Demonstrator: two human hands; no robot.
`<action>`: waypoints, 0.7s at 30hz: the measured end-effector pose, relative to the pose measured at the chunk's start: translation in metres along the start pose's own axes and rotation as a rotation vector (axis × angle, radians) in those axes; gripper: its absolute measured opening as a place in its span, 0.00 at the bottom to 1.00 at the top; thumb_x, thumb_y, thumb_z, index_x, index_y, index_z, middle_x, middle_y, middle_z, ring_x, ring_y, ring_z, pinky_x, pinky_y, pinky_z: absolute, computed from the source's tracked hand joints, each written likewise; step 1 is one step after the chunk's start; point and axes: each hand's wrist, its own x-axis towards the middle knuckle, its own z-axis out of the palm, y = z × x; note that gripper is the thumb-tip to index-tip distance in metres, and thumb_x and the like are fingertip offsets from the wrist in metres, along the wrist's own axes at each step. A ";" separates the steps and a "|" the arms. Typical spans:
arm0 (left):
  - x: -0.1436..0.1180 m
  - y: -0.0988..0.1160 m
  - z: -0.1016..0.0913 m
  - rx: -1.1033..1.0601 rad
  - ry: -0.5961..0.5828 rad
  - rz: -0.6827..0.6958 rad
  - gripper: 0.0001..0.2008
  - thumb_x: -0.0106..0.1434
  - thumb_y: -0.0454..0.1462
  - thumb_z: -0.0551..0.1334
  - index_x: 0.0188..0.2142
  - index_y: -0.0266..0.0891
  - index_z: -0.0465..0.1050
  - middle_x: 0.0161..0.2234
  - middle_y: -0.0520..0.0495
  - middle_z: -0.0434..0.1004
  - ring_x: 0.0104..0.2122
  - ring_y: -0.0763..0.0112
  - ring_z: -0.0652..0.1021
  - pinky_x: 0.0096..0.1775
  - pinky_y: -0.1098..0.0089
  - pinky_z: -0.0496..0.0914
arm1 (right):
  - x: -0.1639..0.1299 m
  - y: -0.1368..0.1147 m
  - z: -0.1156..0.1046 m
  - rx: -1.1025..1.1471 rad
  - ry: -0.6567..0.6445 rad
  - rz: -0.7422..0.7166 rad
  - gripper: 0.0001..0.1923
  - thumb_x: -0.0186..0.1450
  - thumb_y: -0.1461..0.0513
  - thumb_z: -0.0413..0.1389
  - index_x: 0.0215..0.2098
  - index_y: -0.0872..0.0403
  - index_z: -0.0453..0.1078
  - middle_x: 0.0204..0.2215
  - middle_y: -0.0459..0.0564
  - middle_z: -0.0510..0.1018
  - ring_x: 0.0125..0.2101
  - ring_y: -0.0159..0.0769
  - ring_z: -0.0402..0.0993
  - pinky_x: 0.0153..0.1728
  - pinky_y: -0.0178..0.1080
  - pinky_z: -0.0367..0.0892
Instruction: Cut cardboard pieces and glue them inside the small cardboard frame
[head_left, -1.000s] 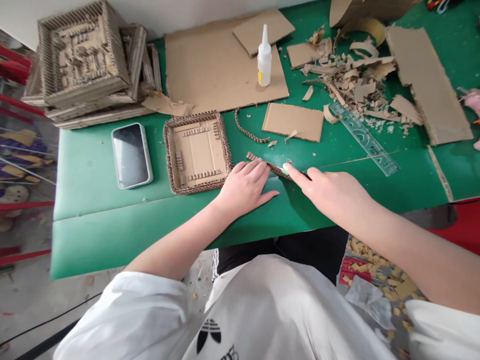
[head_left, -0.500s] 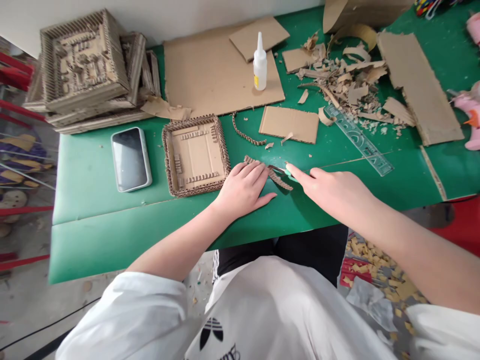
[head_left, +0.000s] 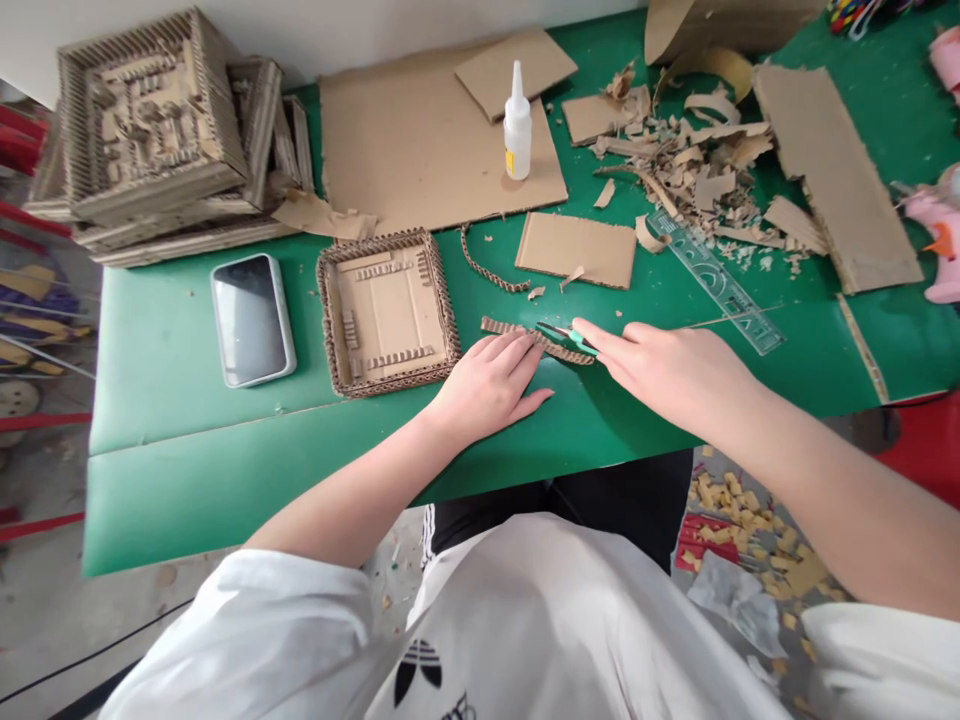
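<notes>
My left hand (head_left: pixel 491 380) lies on the green table, its fingers together and holding down a narrow corrugated cardboard strip (head_left: pixel 564 350); the thumb is spread away. Both ends of the strip stick out past the fingers. In my right hand (head_left: pixel 660 365) is a green-handled craft knife (head_left: pixel 582 342), its dark blade pointing left over the strip, close to my left fingertips. Whether the blade touches the strip I cannot tell. Left of my left hand sits a square cardboard tray (head_left: pixel 390 315) with ridged walls and short ridged pieces glued inside.
A phone (head_left: pixel 253 320) lies at the left, before stacked cardboard trays (head_left: pixel 150 130). A glue bottle (head_left: pixel 517 130) stands on a cardboard sheet (head_left: pixel 405 140). Behind my hands are a curved strip (head_left: pixel 487 268) and a cardboard rectangle (head_left: pixel 576 248). A clear ruler (head_left: pixel 720 285) lies by paper scraps (head_left: pixel 705 170).
The knife has turned so more of its green handle and blade show. The strip's right end has shifted slightly right and up. My left hand stays nearly in place; the view shifted a little.
</notes>
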 end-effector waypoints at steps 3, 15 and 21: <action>0.000 0.001 0.001 -0.020 -0.019 -0.013 0.24 0.65 0.46 0.53 0.50 0.28 0.68 0.47 0.34 0.74 0.49 0.55 0.74 0.48 0.58 0.71 | -0.004 -0.002 -0.001 0.006 -0.010 -0.025 0.28 0.67 0.62 0.41 0.65 0.47 0.46 0.28 0.49 0.73 0.18 0.28 0.64 0.20 0.35 0.42; 0.004 0.001 -0.002 -0.016 -0.044 -0.051 0.24 0.64 0.48 0.53 0.48 0.30 0.69 0.47 0.35 0.74 0.47 0.55 0.75 0.45 0.58 0.70 | -0.005 -0.025 -0.005 -0.009 -0.062 -0.010 0.32 0.63 0.70 0.42 0.66 0.54 0.44 0.27 0.52 0.72 0.18 0.30 0.67 0.17 0.34 0.44; 0.004 0.002 -0.002 -0.018 -0.083 -0.065 0.25 0.64 0.49 0.52 0.49 0.30 0.68 0.47 0.34 0.73 0.48 0.54 0.74 0.45 0.58 0.69 | -0.008 -0.030 -0.010 -0.033 -0.067 -0.015 0.33 0.62 0.72 0.41 0.66 0.56 0.45 0.25 0.52 0.71 0.18 0.31 0.67 0.17 0.34 0.45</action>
